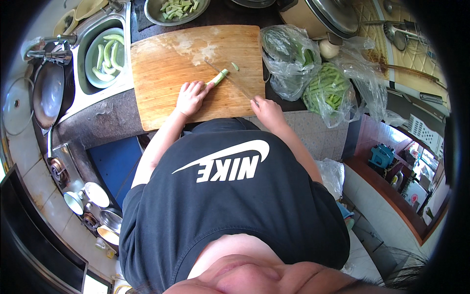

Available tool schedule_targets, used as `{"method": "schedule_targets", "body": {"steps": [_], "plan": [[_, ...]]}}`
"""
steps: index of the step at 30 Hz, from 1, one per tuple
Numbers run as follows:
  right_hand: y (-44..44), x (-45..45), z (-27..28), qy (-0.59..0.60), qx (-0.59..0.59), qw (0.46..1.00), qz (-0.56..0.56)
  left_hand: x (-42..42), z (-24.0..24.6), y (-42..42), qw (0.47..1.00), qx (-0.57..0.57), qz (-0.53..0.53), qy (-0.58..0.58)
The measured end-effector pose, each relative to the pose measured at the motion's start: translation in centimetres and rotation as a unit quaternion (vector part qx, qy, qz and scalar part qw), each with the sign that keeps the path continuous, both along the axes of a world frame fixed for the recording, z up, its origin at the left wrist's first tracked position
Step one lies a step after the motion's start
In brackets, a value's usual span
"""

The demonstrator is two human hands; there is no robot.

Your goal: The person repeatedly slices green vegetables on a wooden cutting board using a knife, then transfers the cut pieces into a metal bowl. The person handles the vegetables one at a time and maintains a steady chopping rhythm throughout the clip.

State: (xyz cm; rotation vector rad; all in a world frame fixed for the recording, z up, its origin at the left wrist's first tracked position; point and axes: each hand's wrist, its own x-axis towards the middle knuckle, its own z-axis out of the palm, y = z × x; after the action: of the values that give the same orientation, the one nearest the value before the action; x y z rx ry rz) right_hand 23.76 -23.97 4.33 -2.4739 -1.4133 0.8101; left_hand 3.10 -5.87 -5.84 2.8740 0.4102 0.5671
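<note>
My left hand (pixel 191 98) presses a long, peeled pale green vegetable (pixel 219 78), perhaps a gourd, against the wooden cutting board (pixel 158 77). At its far end lies the thin blade of a kitchen knife (pixel 238 87). My right hand (pixel 268 112) grips that knife near the board's right edge; the handle is mostly hidden in my fingers. One small cut slice (pixel 235 66) rests just beyond the blade. Behind the board, a metal bowl (pixel 151 15) holds several cut pale green pieces (pixel 179 9).
Left of the board, a sink (pixel 127 55) contains a basin (pixel 89 60) with several peeled vegetables (pixel 107 53) in water. Plastic bags of green vegetables (pixel 290 60) and green beans (pixel 326 90) crowd the right side. A lidded pot (pixel 299 16) stands behind; a wok (pixel 47 93) sits far left.
</note>
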Motion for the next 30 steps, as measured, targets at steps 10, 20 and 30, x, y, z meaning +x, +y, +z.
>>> {"method": "schedule_targets", "body": {"steps": [10, 20, 30], "plan": [[-2.8, 1.9, 0.9, -0.203, 0.110, 0.973, 0.021, 1.9, 2.4, 0.3, 0.990, -0.079, 0.039, -0.108], [-5.0, -0.2, 2.4, -0.065, 0.165, 0.962, -0.209, 15.2, 3.3, 1.7, 0.962, -0.098, -0.090, 0.238], [-4.6, -1.4, 2.3, 0.029, 0.105, 0.954, -0.278, 13.4, 8.0, 18.5, 0.957, -0.143, 0.236, -0.087]]}}
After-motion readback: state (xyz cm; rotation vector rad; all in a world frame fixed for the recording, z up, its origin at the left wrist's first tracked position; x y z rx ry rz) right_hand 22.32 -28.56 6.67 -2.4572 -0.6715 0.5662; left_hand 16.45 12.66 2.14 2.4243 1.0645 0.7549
